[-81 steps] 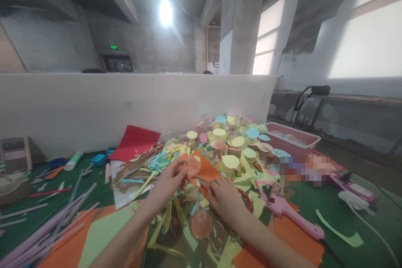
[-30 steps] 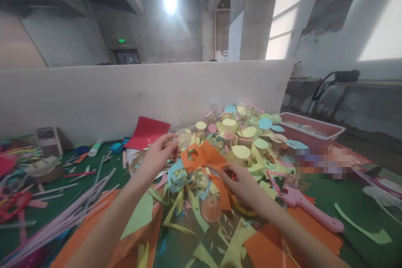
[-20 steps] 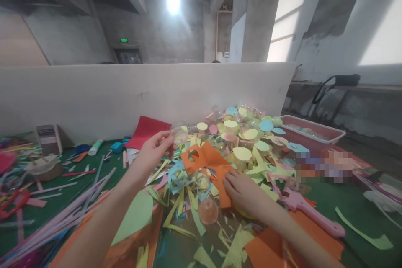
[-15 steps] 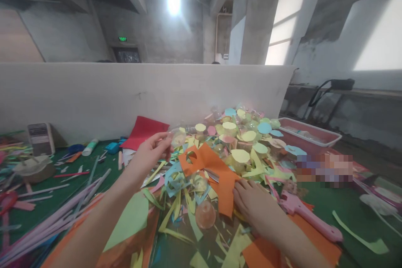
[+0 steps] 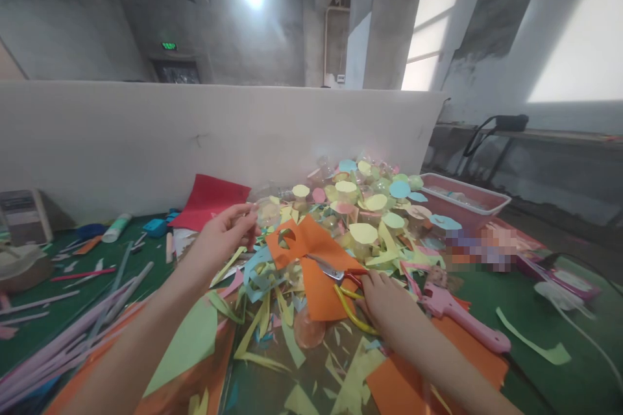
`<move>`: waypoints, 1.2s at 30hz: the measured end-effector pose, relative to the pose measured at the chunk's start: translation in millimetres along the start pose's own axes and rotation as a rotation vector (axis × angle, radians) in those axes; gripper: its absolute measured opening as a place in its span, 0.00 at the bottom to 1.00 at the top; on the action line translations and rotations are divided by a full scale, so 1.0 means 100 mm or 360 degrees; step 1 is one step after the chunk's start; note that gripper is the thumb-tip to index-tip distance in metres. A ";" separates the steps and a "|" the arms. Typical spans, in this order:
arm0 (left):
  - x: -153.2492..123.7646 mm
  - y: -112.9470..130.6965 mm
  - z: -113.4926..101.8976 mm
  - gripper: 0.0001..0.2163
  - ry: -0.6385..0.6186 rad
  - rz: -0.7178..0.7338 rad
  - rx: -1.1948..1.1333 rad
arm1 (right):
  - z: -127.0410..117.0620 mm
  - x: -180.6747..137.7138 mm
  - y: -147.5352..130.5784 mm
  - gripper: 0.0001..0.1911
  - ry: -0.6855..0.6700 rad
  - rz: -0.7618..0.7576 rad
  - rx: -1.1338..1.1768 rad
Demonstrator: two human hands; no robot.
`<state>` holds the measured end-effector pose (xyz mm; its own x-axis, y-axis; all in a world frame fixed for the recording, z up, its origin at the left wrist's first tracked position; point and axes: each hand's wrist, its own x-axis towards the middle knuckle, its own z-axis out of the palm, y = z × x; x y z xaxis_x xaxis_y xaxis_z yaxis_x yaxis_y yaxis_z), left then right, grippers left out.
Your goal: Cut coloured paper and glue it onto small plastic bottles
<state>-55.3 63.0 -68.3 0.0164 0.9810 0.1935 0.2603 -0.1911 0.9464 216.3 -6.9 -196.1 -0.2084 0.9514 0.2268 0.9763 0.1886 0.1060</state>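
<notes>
My left hand (image 5: 231,225) hovers over the left side of the paper pile, fingers loosely bent and apart, with nothing visible in them. Just beyond its fingertips is a clear plastic cup (image 5: 269,213); whether they touch I cannot tell. My right hand (image 5: 387,301) has its fingers on the handles of a pair of scissors (image 5: 333,272) with red and yellow grips. Their blades lie across an orange paper sheet (image 5: 324,301), which has a round hole cut near its upper left. Under the sheet's lower edge sits a translucent rounded piece (image 5: 310,329).
Paper scraps (image 5: 257,331) cover the middle. Behind them are clear cups topped with paper discs (image 5: 363,233). A pink glue gun (image 5: 464,321) lies right, near a pink bin (image 5: 467,201). Red paper (image 5: 209,201) and purple strips (image 5: 73,340) lie left; a white partition (image 5: 195,123) stands behind.
The scissors, mostly hidden under the orange paper before, now lie on top with their handles showing at my right hand. The view has shifted slightly; my left hand keeps its place by the cup.
</notes>
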 end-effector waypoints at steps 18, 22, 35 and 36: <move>-0.07 0.12 0.06 0.24 0.0028 0.0029 -0.0090 | 0.05 -0.22 0.21 0.06 0.0347 0.0219 -0.0162; -0.08 0.13 0.06 0.25 0.0049 0.0025 -0.0084 | -0.15 -0.16 -0.15 0.21 0.0338 -0.0092 0.0149; 0.08 -0.12 -0.13 0.26 -0.0076 0.0078 0.0331 | -0.58 0.18 -0.12 0.11 0.0025 0.0167 0.0353; 0.09 -0.16 -0.14 0.26 -0.0093 0.0061 0.0372 | -0.66 0.20 -0.09 0.11 0.0072 0.0236 0.0368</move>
<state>-72.4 74.6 -77.8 0.0848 0.9748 0.2064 0.4744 -0.2216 0.8519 199.9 -5.4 -128.5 -0.0598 0.9618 0.2671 0.9826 0.1039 -0.1541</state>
